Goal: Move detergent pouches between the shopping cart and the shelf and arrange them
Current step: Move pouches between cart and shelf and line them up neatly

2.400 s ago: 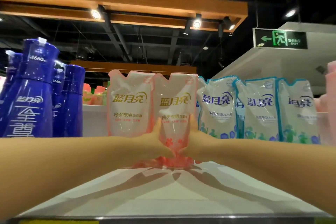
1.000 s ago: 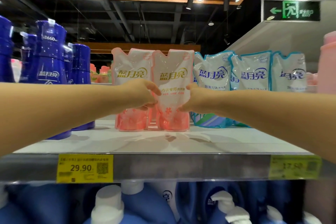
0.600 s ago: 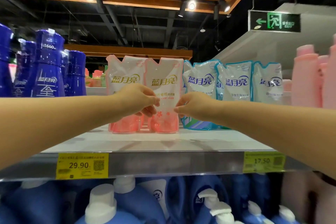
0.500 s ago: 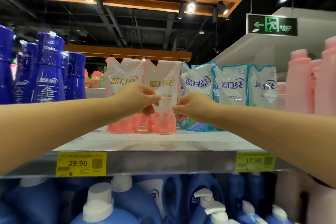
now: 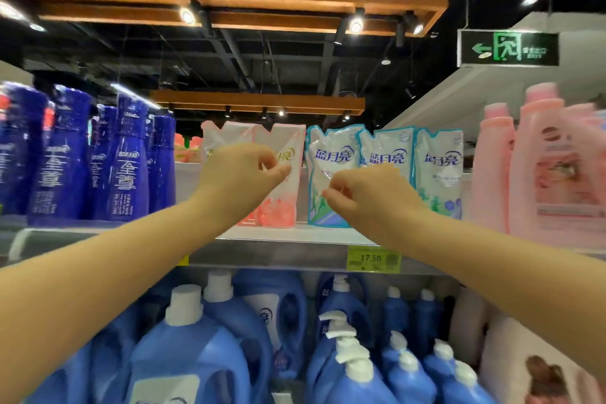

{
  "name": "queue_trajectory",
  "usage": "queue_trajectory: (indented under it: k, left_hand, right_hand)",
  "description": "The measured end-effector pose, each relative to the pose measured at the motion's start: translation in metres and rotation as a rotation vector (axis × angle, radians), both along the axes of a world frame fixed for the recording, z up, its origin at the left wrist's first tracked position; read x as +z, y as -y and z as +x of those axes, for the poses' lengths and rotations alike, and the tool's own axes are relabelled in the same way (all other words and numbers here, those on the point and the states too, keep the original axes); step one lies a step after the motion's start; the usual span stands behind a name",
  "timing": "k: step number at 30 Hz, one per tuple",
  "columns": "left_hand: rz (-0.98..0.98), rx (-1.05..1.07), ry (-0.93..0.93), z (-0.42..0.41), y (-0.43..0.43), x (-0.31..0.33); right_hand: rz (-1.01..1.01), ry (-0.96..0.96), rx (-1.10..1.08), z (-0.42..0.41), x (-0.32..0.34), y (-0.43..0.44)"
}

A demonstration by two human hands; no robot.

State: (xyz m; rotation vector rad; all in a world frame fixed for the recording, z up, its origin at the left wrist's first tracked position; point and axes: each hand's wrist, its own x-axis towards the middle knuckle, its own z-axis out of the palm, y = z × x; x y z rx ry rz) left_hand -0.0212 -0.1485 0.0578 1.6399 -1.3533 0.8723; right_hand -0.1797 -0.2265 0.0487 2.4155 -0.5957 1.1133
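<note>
Pink pouches (image 5: 284, 193) stand upright on the white shelf (image 5: 321, 234) behind the left hand (image 5: 239, 174), whose fingers curl loosely, holding nothing. The right hand (image 5: 370, 193), half-curled and empty, hangs before the blue pouches (image 5: 331, 174). Dark ceiling with spotlights overhead.

Shop aisle: shelf (image 5: 295, 234) stocked with detergent pouches (image 5: 383, 154) and bottles (image 5: 128, 164), price tag (image 5: 373, 259) on its edge, exit sign (image 5: 507, 48) overhead.
</note>
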Motion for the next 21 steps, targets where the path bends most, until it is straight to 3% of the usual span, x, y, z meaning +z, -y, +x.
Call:
queue_trajectory:
  k: [6,11,16,21]
  left_hand:
    - [-0.071,-0.073,-0.069,-0.072,-0.056,-0.023]
    - [-0.091,-0.393,-0.323,-0.147,-0.094,-0.052]
    - [-0.055,-0.623,-0.446,-0.243,-0.145,-0.114]
    - [0.046,-0.738,-0.542,-0.352,-0.184,-0.173]
  right_hand:
    - [0.216,0.271,0.154,-0.058,-0.022,-0.043]
    - [0.369,0.481,0.198,-0.124,-0.054,-0.109]
    - [0.349,0.630,0.007,-0.212,-0.113,-0.184]
    - [0.517,0.736,-0.221,-0.313,-0.181,-0.256]
